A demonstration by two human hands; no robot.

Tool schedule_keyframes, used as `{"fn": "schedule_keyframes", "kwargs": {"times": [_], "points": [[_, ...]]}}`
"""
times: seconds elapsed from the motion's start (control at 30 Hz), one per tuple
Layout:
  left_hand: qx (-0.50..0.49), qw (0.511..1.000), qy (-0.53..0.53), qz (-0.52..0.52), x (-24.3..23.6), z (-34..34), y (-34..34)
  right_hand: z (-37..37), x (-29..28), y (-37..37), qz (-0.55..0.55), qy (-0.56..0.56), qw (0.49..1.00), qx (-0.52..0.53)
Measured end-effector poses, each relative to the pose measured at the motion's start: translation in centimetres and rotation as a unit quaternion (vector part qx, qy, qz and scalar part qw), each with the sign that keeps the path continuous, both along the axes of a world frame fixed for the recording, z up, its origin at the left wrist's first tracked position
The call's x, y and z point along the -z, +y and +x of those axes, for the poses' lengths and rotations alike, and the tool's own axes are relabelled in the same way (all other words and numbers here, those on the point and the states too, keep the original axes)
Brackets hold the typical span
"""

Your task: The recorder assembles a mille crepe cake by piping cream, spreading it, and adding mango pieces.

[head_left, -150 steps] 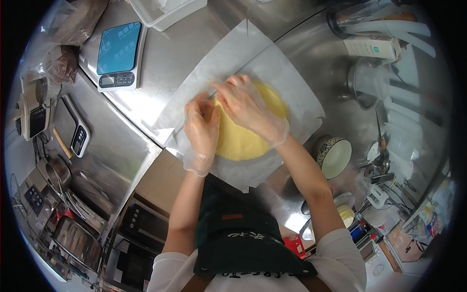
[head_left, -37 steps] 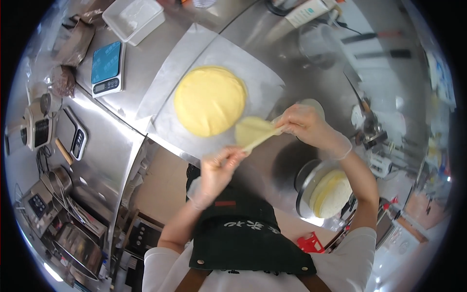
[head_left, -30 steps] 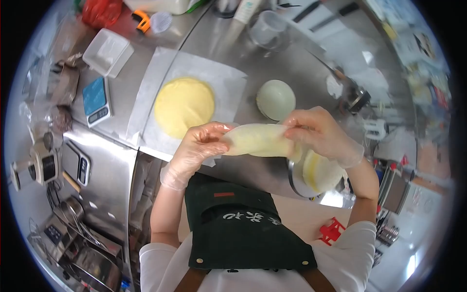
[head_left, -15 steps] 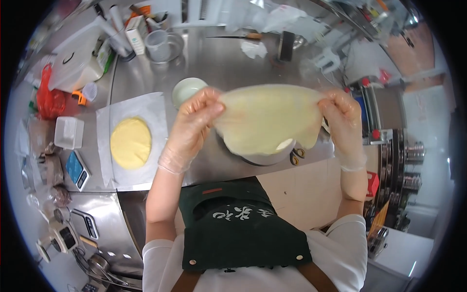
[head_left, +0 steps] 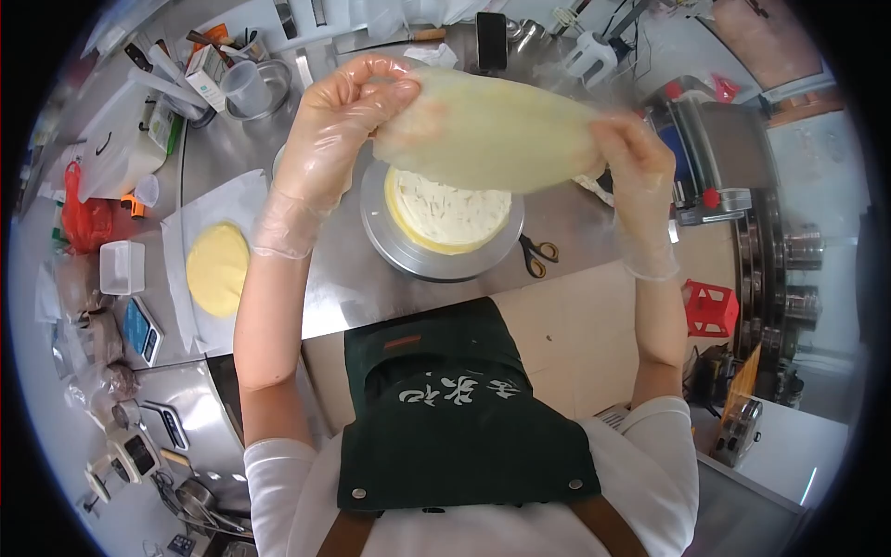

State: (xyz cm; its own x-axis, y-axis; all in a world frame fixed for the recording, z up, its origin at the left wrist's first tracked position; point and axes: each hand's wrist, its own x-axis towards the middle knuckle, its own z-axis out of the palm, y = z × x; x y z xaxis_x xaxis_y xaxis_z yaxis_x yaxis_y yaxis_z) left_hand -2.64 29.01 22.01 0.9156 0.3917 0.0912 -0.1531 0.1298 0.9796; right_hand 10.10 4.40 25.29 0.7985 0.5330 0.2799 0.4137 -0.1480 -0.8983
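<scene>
A thin, pale yellow crepe (head_left: pixel 487 130) hangs stretched out between my two hands. My left hand (head_left: pixel 343 121), in a clear plastic glove, pinches its left edge. At the other end, my gloved right hand (head_left: pixel 636 167) grips the right edge, its fingers somewhat blurred. Below the crepe stands a round yellow cake (head_left: pixel 445 215) with white cream on top, its far part hidden by the crepe. It rests on a round metal turntable (head_left: pixel 382 227). Further left, a round yellow crepe or stack of crepes (head_left: pixel 218 269) lies on white paper (head_left: pixel 249 197).
Black-and-yellow scissors (head_left: pixel 538 255) lie right of the turntable. A dark phone (head_left: pixel 491 42) and a white hand mixer (head_left: pixel 594 58) are at the back. A clear measuring jug (head_left: pixel 246 88) stands at back left, and a kitchen scale (head_left: pixel 142 331) near the left edge.
Both hands have carried the crepe up and away from me, tilting its right end lower. The cream-topped cake on its turntable now shows beneath. My view has shifted too.
</scene>
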Motion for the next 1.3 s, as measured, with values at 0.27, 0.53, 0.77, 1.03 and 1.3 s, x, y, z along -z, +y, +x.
{"fn": "schedule_keyframes", "kwargs": {"times": [0.27,0.53,0.77,1.03,1.3], "points": [[0.008,1.0,0.022,-0.003,2.6,-1.7,-1.7,-0.2,4.0,-2.2,0.004,0.025,1.0,-0.012],[-0.015,0.998,0.051,-0.022,4.7,-4.1,-3.7,-1.8,6.6,-3.1,-0.025,0.052,0.998,-0.025],[-0.002,0.996,0.078,-0.035,6.4,-5.4,-4.2,-2.8,8.7,-3.8,-0.056,0.141,0.988,-0.014],[-0.027,0.996,0.085,-0.027,8.1,-5.2,-4.4,-2.4,11.0,-3.6,0.017,0.13,0.99,-0.045],[-0.037,0.994,0.107,-0.006,9.4,-3.4,-2.9,-0.5,11.9,-2.5,-0.029,0.075,0.996,-0.038]]}}
